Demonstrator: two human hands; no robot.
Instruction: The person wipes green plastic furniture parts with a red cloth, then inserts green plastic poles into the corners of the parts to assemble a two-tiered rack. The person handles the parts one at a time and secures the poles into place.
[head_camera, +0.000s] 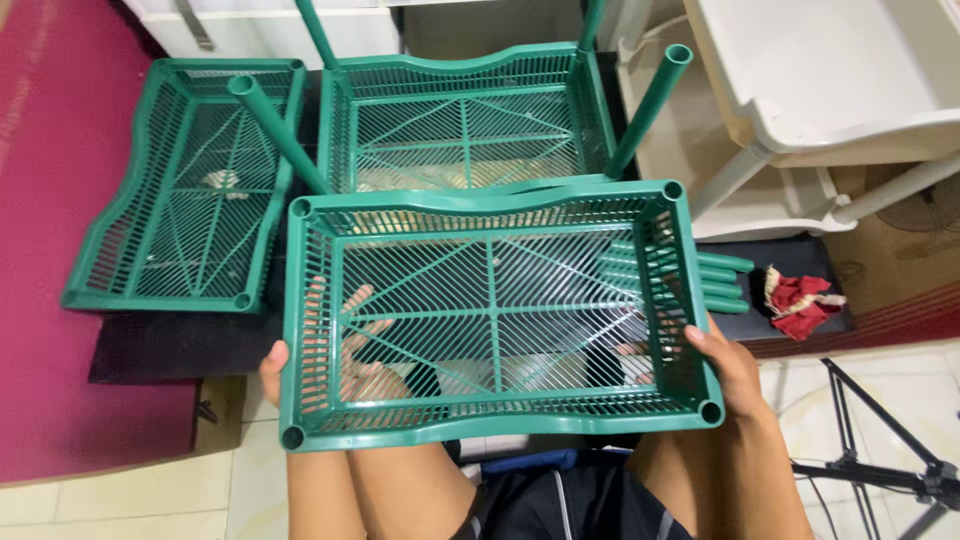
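A big green basket tray (497, 315) is held up in front of the person, over the knees. It is empty, and the floor shows through its slats. The left hand (330, 350) grips the left side, fingers curled under the bottom. The right hand (722, 365) is clamped on the right side near the corner.

Behind it, a second green tray (465, 125) lies on the floor with green poles (648, 112) standing in its corners. It looks like a shelf is being put together, and this tray comes next. Its corner holes would need to line up with the pole tops.

A third tray (190, 190) lies to the left, with a small pale bit inside. Short green tubes (725, 285) and a red rag (800, 300) lie on the right.
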